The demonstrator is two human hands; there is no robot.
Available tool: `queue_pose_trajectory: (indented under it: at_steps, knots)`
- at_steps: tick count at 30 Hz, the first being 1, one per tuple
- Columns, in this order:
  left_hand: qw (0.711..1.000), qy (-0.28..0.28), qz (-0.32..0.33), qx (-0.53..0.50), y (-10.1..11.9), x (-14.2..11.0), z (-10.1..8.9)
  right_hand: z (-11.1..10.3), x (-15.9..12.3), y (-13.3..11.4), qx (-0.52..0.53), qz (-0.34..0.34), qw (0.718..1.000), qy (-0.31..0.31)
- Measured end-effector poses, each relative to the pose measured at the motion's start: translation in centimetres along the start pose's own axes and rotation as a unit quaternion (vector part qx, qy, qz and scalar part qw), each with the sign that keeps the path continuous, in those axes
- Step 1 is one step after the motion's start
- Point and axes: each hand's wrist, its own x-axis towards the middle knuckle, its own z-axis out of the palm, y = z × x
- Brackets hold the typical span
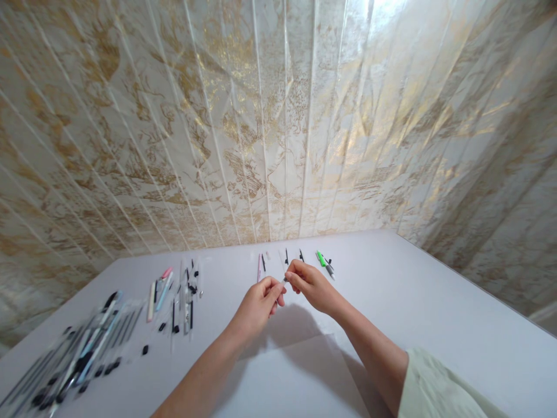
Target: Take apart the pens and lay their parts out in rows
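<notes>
Left of the bright green-and-grey plastic pen [322,259], I have a small, pale, grey-ended piece [285,281] slanting up from my left hand [260,303] to my right hand [314,285], both pinched shut on it, the right nearer the pen.

Bright glare upper right; soft shadows below hands [301,285]; lower-left pens [93,342] blurred; edges stretched.
</notes>
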Motion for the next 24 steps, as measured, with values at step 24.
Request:
queue_pose_trajectory:
  at_steps: [24]
  knots:
    - [0.997, -0.047, -0.016, -0.064, -0.38, 0.13, -0.38, -0.26, -0.06, -0.28, 0.036, -0.014, 0.999, -0.027]
